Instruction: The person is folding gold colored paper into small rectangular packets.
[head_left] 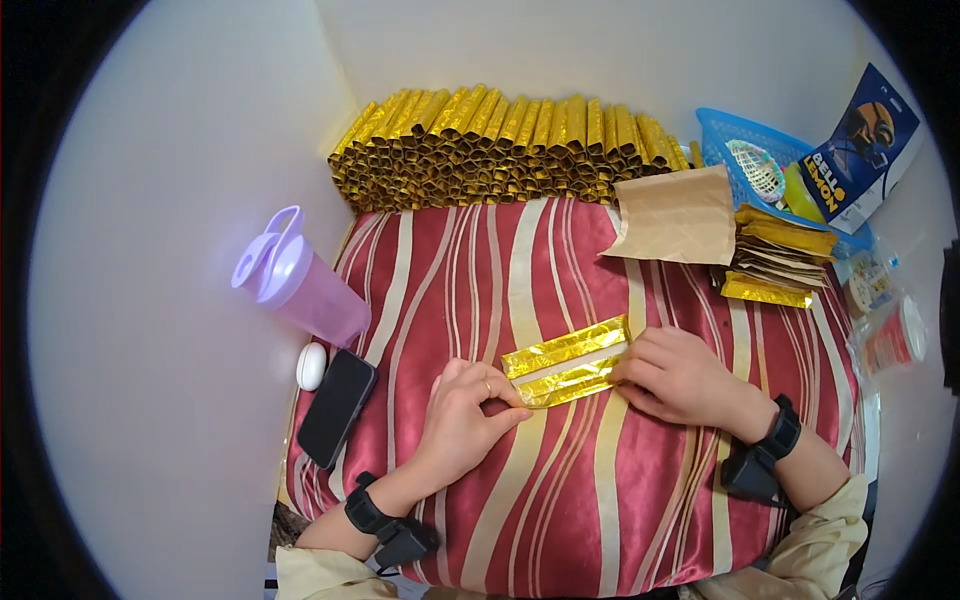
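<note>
Lying on or just above the striped red cloth (450, 290), the gold foil piece (567, 362) is pinched at its near left corner by the thumb and forefinger of the left hand (466, 415). Its right end is touched by the curled fingers of the right hand (685, 375), though whether they are pressed together on it cannot be told. Gold tubes (490, 150) are stacked behind, and a black phone (338, 408) is placed at the left.

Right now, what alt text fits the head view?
The left hand and right hand touch opposite ends of a creased gold sheet on striped red cloth. Behind lie stacked gold tubes; at left, a purple bottle and black phone.
</note>
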